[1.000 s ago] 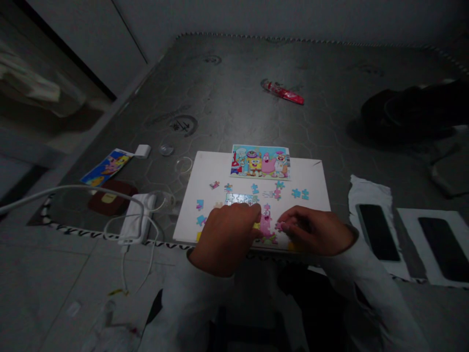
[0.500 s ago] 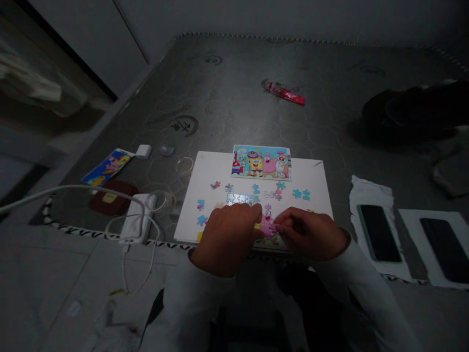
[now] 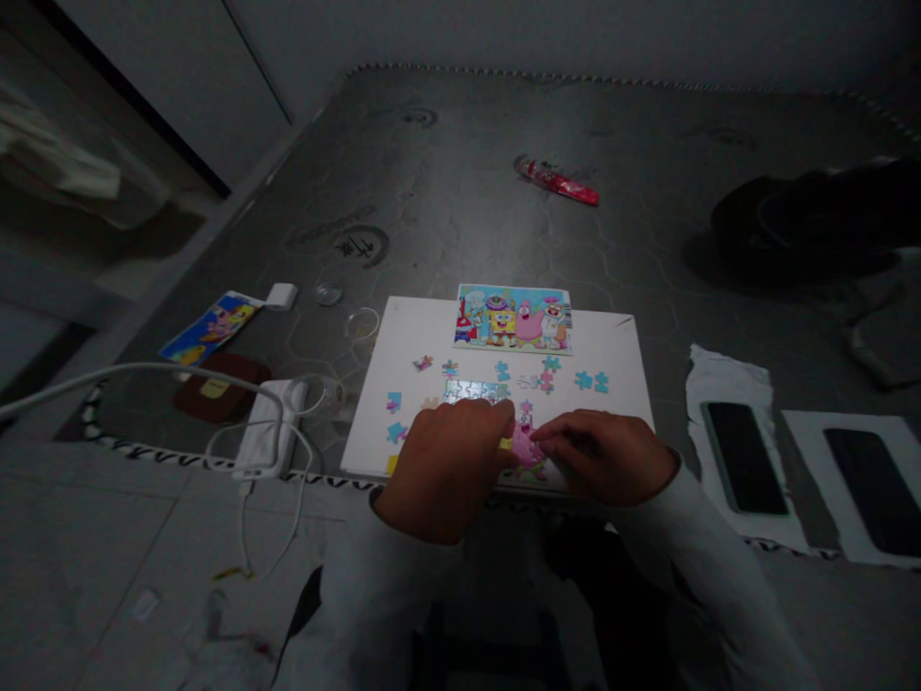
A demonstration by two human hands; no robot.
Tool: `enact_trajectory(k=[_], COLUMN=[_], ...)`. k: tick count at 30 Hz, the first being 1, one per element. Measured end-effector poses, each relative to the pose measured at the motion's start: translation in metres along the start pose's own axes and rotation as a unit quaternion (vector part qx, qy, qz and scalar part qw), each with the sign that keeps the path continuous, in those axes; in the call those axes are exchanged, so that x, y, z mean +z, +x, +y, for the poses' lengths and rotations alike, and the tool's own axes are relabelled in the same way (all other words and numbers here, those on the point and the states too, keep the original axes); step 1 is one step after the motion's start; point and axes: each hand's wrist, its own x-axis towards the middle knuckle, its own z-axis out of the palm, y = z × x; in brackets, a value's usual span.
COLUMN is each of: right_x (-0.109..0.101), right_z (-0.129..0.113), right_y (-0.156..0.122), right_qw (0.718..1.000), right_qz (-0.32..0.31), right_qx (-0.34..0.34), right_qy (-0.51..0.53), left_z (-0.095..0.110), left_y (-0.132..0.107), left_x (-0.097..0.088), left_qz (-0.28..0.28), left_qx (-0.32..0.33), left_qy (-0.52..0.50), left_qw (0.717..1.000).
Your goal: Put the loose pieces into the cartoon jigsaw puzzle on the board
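On the wearer's side of the SpongeBob picture card (image 3: 512, 319) and off to its left, a loose blue-and-purple jigsaw piece (image 3: 393, 401) lies apart from the left hand (image 3: 450, 461). That hand, palm down below the card's left half, covers much of the partly assembled jigsaw (image 3: 475, 390); its thumb and forefinger are parted, any grip hidden. Next, below the card's right half, the jigsaw's pink Patrick section (image 3: 525, 445) has its long axis pointing roughly cardward. The right hand (image 3: 611, 456), below the card's right edge, is nearer: the section lies left of its nearly closed fingertips, overlapping them; whether they pinch anything I cannot tell.
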Motion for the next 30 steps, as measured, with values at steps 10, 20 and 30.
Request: enact_trajectory(k=[10, 20, 30], right_x=[-0.0005, -0.0008, 0.0037], right_z=[0.0012, -0.0027, 0.0003], right_y=[0.0027, 0.0027, 0.0047], right_qw=[0.998, 0.998, 0.998], right_qz=[0.0, -0.019, 0.007], right_qx=[-0.029, -0.028, -0.018], right_qy=[-0.046, -0.043, -0.065], left_z=[-0.0025, -0.0008, -0.0006], left_y=[0.0008, -0.0006, 0.0006], left_x=[0.0036, 0.0005, -0.0004], left_qz=[0.016, 0.01, 0.005], left_qx=[0.004, 0.001, -0.002], left_qy=[-0.002, -0.003, -0.004], left_qw=[1.0, 1.0, 1.0])
